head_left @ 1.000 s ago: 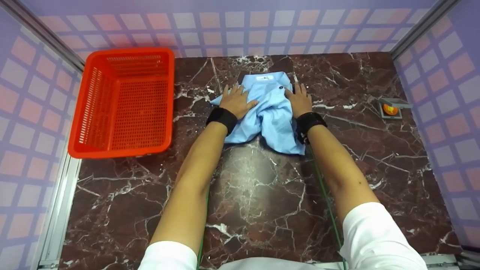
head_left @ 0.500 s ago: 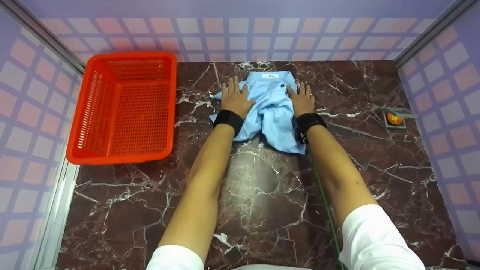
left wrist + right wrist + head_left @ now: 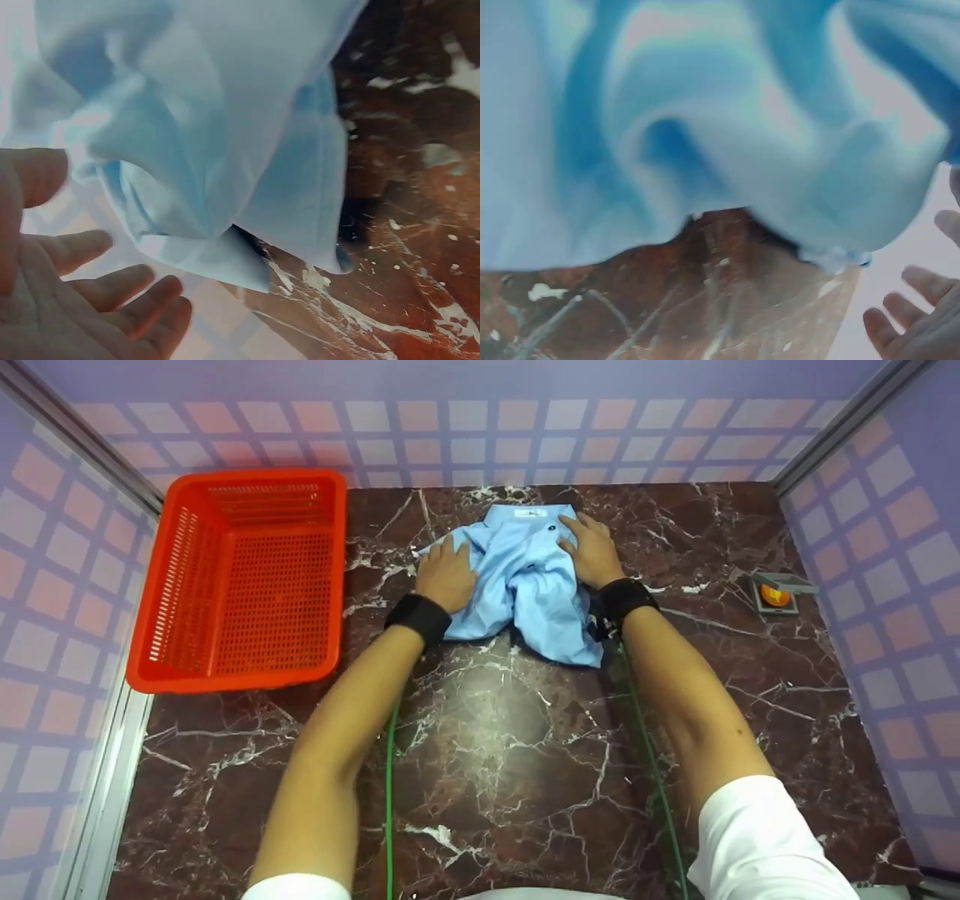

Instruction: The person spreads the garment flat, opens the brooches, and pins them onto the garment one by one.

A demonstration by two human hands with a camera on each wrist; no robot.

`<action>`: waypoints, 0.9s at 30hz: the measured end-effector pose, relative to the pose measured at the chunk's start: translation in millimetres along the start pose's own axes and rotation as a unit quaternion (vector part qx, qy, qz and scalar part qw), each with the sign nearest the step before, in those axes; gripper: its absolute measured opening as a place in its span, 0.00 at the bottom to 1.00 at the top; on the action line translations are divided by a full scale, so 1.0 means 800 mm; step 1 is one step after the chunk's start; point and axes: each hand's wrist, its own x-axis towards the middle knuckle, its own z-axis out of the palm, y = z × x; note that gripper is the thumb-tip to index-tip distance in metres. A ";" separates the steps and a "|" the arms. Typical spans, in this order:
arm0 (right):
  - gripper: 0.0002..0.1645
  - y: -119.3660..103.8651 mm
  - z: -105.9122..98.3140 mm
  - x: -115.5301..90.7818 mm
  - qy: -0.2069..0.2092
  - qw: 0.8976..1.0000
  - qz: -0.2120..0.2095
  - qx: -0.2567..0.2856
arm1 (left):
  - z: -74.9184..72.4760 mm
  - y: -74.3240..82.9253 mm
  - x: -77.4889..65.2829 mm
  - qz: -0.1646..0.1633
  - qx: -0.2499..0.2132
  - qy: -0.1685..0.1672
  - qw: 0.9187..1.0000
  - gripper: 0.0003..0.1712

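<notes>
A crumpled light blue shirt lies on the marble-patterned tabletop, its collar with a white label towards the back wall. A dark button shows just below the collar. My left hand is over the shirt's left side with its fingers extended; in the left wrist view its fingers are relaxed beside the loose cloth, pinching nothing. At the collar's right edge is my right hand, its thumb side over the cloth near the button. Spread fingers show in the right wrist view, partly cut off by the frame.
A red plastic basket with perforated walls stands at the left. At the right is a small grey box holding an orange round thing. Green cords run beside both forearms. Patterned walls border the back and sides.
My left hand has moved left and a little nearer to the body. My right hand has shifted slightly up and inward by the collar. The shirt stays nearly in place.
</notes>
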 end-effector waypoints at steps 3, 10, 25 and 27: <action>0.27 -0.007 0.002 0.000 -0.010 0.999 -0.043 0.026 | 0.003 -0.004 -0.025 0.016 0.017 -0.009 1.000 0.33; 0.20 -0.004 0.012 -0.009 -0.041 0.993 -0.106 0.015 | 0.020 -0.008 -0.064 0.048 0.012 -0.046 0.998 0.37; 0.25 -0.003 0.025 -0.018 -0.118 0.991 -0.058 -0.004 | 0.063 -0.006 -0.114 0.050 0.094 -0.041 0.993 0.40; 0.28 -0.003 0.026 -0.017 -0.127 0.991 -0.049 -0.004 | 0.064 -0.002 -0.122 0.046 0.104 -0.037 0.993 0.40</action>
